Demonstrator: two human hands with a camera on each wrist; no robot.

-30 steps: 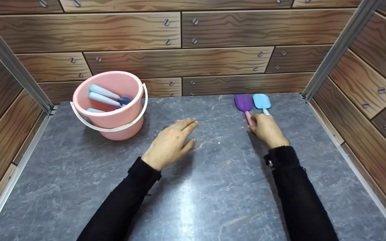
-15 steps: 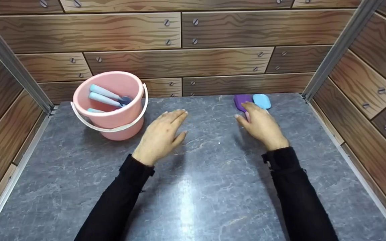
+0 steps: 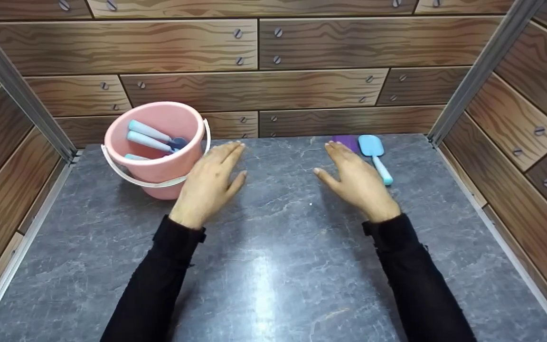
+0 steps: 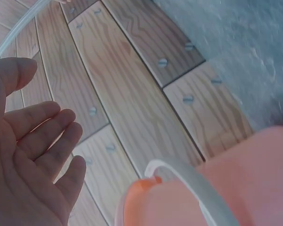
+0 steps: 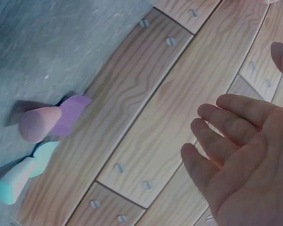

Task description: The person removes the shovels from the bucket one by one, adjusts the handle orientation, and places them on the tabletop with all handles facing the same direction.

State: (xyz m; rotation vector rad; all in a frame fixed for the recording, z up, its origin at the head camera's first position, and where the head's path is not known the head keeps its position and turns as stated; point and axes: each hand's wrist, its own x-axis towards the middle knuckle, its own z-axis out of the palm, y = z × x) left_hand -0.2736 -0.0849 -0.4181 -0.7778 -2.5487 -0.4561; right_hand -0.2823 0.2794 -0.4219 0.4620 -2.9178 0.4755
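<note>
My left hand (image 3: 207,183) hovers with straight fingers beside the pink bucket (image 3: 152,116), holding nothing. In the head view it overlaps the bucket's right side and part of its white handle. The left wrist view shows the bare palm next to the bucket (image 4: 250,179). My right hand (image 3: 361,185), also holding nothing, is above the table in front of a purple toy shovel (image 3: 347,141). It hides that shovel's pink handle, which the right wrist view shows as a pink handle (image 5: 37,125). A light blue toy shovel (image 3: 372,145) lies to its right.
Several tools with light blue handles (image 3: 149,141) lean inside the bucket. Wood-patterned panels (image 3: 311,88) close off the back and both sides of the grey table (image 3: 273,228). Metal posts (image 3: 485,71) stand at the back corners.
My right hand has let go of the purple shovel's handle and risen, its fingers straightening. The light blue shovel's handle is uncovered. My left hand has moved left toward the bucket.
</note>
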